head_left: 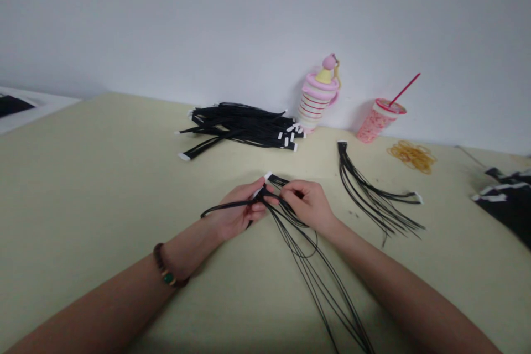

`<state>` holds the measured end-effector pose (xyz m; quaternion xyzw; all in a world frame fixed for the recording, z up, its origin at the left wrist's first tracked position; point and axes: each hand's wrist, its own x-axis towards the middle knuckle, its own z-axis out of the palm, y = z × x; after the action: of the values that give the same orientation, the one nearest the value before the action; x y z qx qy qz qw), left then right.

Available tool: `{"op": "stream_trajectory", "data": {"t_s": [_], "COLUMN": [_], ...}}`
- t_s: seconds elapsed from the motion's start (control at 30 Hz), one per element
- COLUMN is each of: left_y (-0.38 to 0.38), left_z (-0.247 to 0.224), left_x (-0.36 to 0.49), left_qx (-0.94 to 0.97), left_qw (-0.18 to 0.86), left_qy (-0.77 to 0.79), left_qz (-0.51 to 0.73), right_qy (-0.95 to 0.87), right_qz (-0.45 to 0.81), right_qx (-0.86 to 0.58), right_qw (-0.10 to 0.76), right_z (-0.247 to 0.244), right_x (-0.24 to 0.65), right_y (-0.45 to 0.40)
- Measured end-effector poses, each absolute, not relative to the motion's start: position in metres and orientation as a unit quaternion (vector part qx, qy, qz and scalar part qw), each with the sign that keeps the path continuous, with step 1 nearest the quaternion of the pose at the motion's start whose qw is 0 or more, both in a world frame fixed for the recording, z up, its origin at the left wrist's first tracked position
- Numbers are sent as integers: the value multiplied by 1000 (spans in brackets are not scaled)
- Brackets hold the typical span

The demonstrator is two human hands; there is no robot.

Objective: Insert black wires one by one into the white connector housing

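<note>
Near the middle of the table, my left hand (238,211) grips a black wire harness (286,232) close to its white connector (258,193). A second white connector (268,176) sticks up just beyond the fingertips. My right hand (309,204) pinches some of the black wires a little to the right of the connector. Long loose wires trail from between the hands down to the lower right, and a short bundle crosses over the left palm. The fingertips partly hide where the wires enter the connector.
Behind the hands lies a pile of black harnesses (244,124) with white connectors. A partly loose harness (360,185) is to the right. A pink and white cup (313,102), a tumbler with a straw (377,120) and rubber bands (412,156) stand or lie by the wall. More black harnesses (508,204) lie far right.
</note>
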<state>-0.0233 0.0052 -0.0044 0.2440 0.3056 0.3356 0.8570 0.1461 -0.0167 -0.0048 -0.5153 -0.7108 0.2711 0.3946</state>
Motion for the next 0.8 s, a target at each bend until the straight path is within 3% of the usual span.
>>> {"op": "stream_trajectory", "data": {"t_s": [0.27,0.8], "left_y": [3,-2], "left_z": [-9,-9], "left_x": [-23,-19], "left_qx": [313,434], "left_qw": [842,795], "left_qy": [283,273], "left_qz": [337,323], "right_qy": [-734,-760], "right_qz": [268,248], "right_qx": [-515,-488], "right_qw": [352,352], "right_z": [0,1], "right_x": [146,145], "right_y": [-18,-21]}}
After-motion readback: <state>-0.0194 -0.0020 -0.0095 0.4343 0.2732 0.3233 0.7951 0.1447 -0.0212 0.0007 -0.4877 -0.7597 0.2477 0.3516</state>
